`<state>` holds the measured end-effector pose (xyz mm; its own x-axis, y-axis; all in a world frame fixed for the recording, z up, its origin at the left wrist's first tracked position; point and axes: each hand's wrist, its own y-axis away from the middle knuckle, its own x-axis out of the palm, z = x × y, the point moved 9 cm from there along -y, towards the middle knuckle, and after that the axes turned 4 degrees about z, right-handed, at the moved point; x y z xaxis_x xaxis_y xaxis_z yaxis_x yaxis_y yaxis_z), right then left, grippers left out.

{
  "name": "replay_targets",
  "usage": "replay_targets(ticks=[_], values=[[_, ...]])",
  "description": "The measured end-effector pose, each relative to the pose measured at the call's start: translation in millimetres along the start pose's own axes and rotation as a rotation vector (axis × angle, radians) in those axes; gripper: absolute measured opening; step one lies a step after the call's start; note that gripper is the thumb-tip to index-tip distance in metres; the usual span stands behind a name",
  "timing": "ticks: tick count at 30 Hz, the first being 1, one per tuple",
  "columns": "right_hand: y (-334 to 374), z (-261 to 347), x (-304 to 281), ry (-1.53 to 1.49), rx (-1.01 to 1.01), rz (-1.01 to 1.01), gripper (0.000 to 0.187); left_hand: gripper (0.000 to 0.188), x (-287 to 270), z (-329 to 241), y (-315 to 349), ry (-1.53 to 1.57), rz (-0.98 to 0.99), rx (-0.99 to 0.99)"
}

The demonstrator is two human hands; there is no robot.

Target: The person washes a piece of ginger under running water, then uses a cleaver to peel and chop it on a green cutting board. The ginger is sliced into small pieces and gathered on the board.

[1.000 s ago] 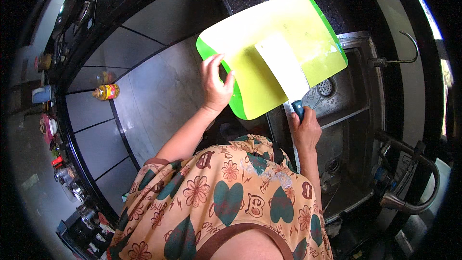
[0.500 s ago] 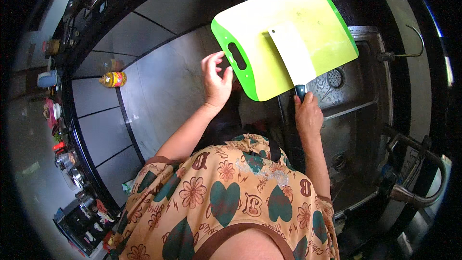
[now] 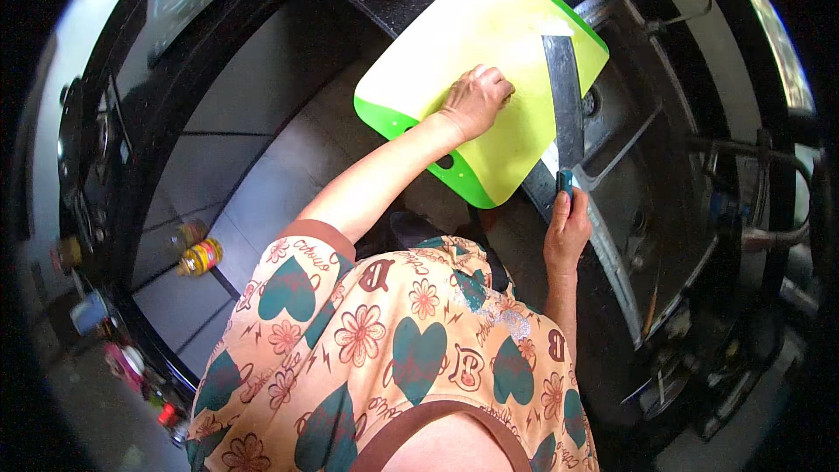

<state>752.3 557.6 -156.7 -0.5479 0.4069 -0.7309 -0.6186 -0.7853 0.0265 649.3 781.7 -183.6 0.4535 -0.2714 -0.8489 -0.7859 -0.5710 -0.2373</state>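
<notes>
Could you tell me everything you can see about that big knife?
The big knife looks like a cleaver: a broad, square-ended grey blade, seemingly metal, with a dark blue-green handle. The right hand grips the handle; the blade points away from the person. Its far end lies over the yellow-green cutting board, while its handle is beyond the board's edge. Whether blade and board touch is unclear.

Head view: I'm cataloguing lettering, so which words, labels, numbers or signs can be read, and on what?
Shirt: brown letters and script, partly legible; wording not copied here.
Yellow bottle: print too small and blurred to read.
Cutting board and cleaver: no lettering I can make out.
</notes>
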Motion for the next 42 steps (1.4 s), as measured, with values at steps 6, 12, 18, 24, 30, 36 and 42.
replay_targets(ticks=[6,12,18,24,30,36,42], values=[[63,-33,15,0.064,0.109,-0.125,0.027,0.03,4,-54,26,0.093,0.067,-0.011],[72,-10,17,0.162,0.024,-0.187,0.029,0.037,-17,-25,33,0.4,0.013,-0.12],[81,-33,50,0.339,0.145,0.041,0.029,0.026,-62,24,86,0.255,-0.217,-0.177],[80,21,-51,-0.051,0.004,-0.37,0.031,0.024,-74,23,103,0.112,-0.248,-0.055],[81,-38,47,0.529,0.017,0.029,0.033,0.025,-62,6,103,0.057,-0.189,-0.024],[72,-36,46,0.613,0.12,0.066,0.036,0.025,-57,2,104,0.061,-0.171,-0.027],[66,-19,-27,0.085,0.071,-0.182,0.027,0.025,-59,1,109,0.078,-0.152,0.016]])
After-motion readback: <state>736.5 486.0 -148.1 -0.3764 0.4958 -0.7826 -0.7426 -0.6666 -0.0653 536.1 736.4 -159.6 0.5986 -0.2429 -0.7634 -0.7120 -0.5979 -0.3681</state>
